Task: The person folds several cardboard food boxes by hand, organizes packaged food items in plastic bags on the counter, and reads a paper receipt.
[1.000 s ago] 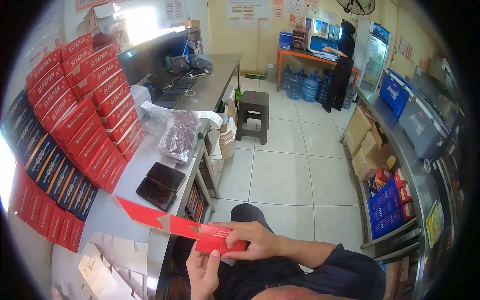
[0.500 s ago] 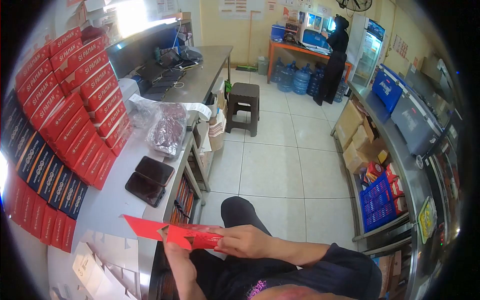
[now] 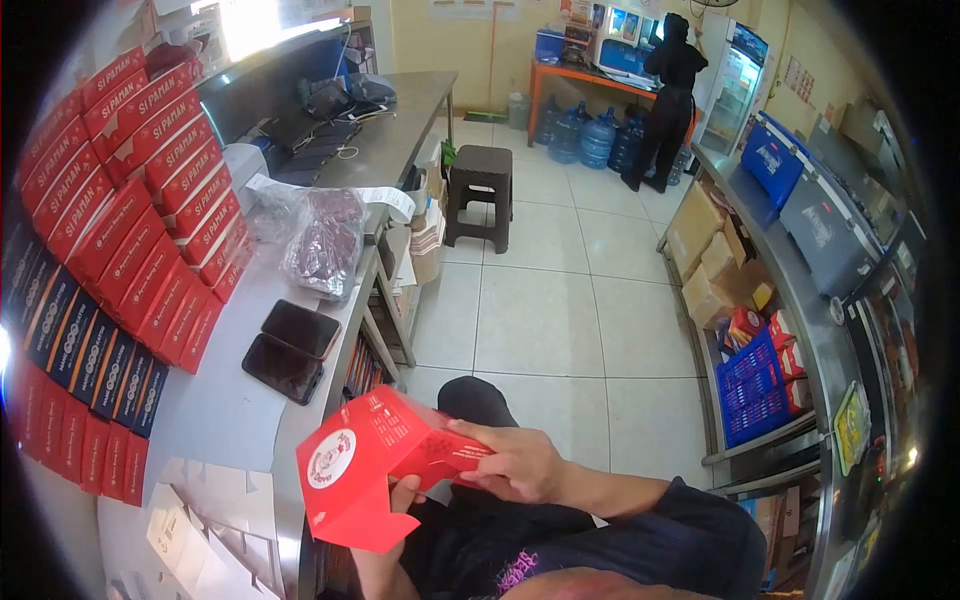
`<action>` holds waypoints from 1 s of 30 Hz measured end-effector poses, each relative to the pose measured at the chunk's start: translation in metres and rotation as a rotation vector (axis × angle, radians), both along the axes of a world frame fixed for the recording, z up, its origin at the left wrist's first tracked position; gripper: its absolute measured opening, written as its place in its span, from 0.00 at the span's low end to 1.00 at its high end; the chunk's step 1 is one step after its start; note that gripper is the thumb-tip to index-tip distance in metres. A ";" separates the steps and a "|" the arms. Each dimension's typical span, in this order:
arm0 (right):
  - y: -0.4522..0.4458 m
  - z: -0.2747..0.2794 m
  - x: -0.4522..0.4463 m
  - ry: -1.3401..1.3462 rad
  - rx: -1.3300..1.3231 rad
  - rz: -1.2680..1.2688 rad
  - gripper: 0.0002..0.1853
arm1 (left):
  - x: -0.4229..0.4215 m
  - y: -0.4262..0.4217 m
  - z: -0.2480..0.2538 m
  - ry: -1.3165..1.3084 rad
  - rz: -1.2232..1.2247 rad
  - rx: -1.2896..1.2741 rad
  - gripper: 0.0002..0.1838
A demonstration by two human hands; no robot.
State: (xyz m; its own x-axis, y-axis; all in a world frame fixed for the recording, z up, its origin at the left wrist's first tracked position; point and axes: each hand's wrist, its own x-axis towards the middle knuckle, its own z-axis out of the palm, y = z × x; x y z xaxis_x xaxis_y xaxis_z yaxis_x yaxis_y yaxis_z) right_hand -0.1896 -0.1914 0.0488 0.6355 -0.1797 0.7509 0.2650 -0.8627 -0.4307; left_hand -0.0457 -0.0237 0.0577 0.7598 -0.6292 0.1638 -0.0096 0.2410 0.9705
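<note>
head view, now: see the red carton (image 3: 375, 450) held beside the near table (image 3: 235, 405). compared with half a second ago, no longer seen nearly edge-on as a narrow strip; now turned to show a broad panel with a round white logo (image 3: 332, 459), plus a notched flap (image 3: 375, 522) hanging below. judged by that, opened out and only part-folded, neither flat nor closed. at its lower edge, find the left hand (image 3: 405, 493), fingers against the card, mostly hidden behind the panel; cannot tell whether that grip is closed. at its right end, find the right hand (image 3: 520, 466), grip closed on the carton, thumb on top and fingers beneath.

around, from the left: note stacked dark blue boxes (image 3: 75, 335) and red boxes (image 3: 130, 250), then loose pale card pieces (image 3: 190, 535), two phones (image 3: 283, 368) side by side near the table's edge, and a clear plastic bag (image 3: 325, 245) beyond. farther right, note a dark knee (image 3: 475, 398), a stool (image 3: 482, 165), blue water bottles (image 3: 597, 140), a person (image 3: 670, 105) in dark clothes at the far end, a grey cooler (image 3: 832, 220) and a blue crate (image 3: 750, 395). as for hindrance, judge the carton's own panel the main one, screening most of the left hand; next, count the phones and boxes crowding the table nearby.
</note>
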 end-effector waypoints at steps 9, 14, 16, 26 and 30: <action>0.008 -0.008 0.002 -0.072 0.099 -0.053 0.20 | -0.025 -0.018 -0.009 -0.051 0.054 0.093 0.24; 0.013 0.014 0.005 -0.061 0.150 0.055 0.20 | -0.019 -0.014 -0.006 -0.004 -0.040 0.046 0.25; 0.016 0.011 0.001 0.052 0.184 0.094 0.28 | -0.017 -0.012 -0.004 -0.012 -0.087 0.048 0.26; 0.015 0.005 -0.002 0.052 0.363 0.133 0.21 | -0.010 -0.013 -0.011 -0.139 -0.152 0.076 0.29; 0.017 0.004 -0.002 0.098 0.355 0.071 0.23 | -0.006 -0.013 -0.002 -0.065 -0.268 0.144 0.32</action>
